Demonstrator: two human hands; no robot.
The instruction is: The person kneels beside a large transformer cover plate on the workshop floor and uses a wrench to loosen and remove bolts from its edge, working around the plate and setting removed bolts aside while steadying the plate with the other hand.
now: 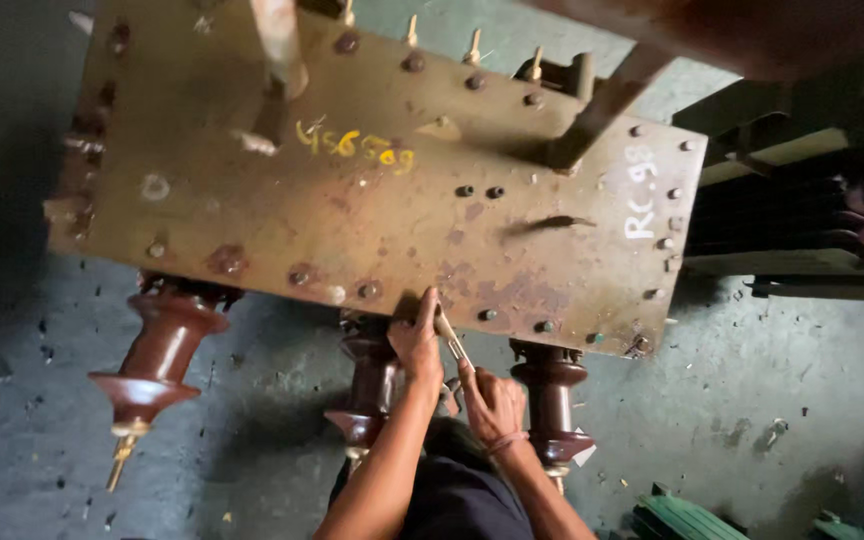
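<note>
At lower centre, our left hand (416, 340) presses on the plate (352, 200) edge, fingers narrow; our right hand (490, 400) grips the wrench (451, 340), which slants up-left toward the left hand, the nearer one.

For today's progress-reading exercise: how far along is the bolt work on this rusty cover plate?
Done: cannot tell; many bolts sit along the cover plate edge. In hand: left hand and right hand work a slim metal tool at the near edge. Left: nothing looks lifted; brown insulators are attached.
</note>
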